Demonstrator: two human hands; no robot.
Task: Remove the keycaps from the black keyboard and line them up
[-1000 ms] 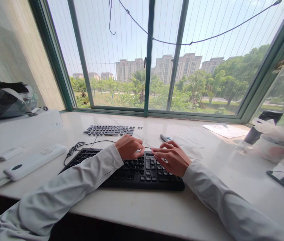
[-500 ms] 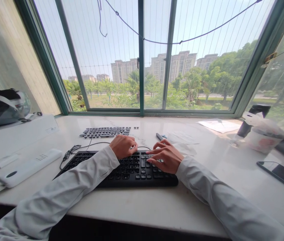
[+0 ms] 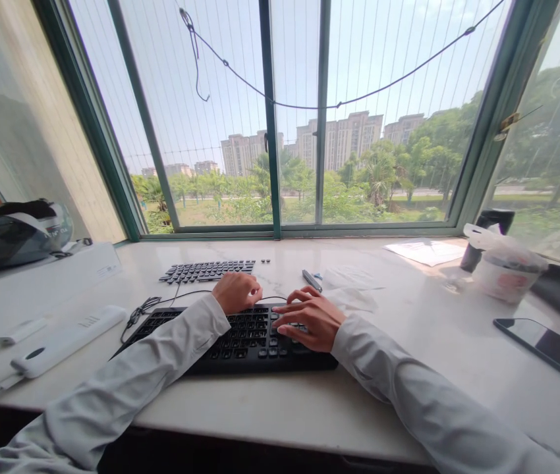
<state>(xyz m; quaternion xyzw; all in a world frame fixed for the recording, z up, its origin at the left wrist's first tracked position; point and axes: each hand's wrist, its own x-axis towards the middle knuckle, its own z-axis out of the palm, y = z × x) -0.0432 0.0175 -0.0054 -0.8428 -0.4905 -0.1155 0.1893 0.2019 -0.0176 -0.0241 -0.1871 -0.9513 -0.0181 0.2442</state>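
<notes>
1. I take the middle of the black keyboard (image 3: pixel 243 342) as the clock's centre, with the window (image 3: pixel 269 164) at 12 o'clock. It lies flat on the white table (image 3: pixel 260 405), near the front edge.
2. The left hand (image 3: pixel 236 291), at 12 o'clock, is curled over the keyboard's far edge; whether it pinches something small, I cannot tell.
3. The right hand (image 3: pixel 310 318), between 2 and 3 o'clock, is loosely open, its fingers spread over that side's keys (image 3: pixel 273 352). I see nothing in its grip; whether the fingertips press, I cannot tell.
4. Loose key caps (image 3: pixel 207 271) lie in rows between 11 and 12 o'clock, beyond the keyboard. I judge them very light, hard and a little slippery, best pinched by two opposite sides.
5. The keyboard seems to me stiff and rather light, so it may slide when pushed. Its short ends offer the better hold; the sockets (image 3: pixel 248 332) look more fragile.
6. The cable (image 3: pixel 146 305), bundled near 10 o'clock, is probably soft but could drag.
</notes>
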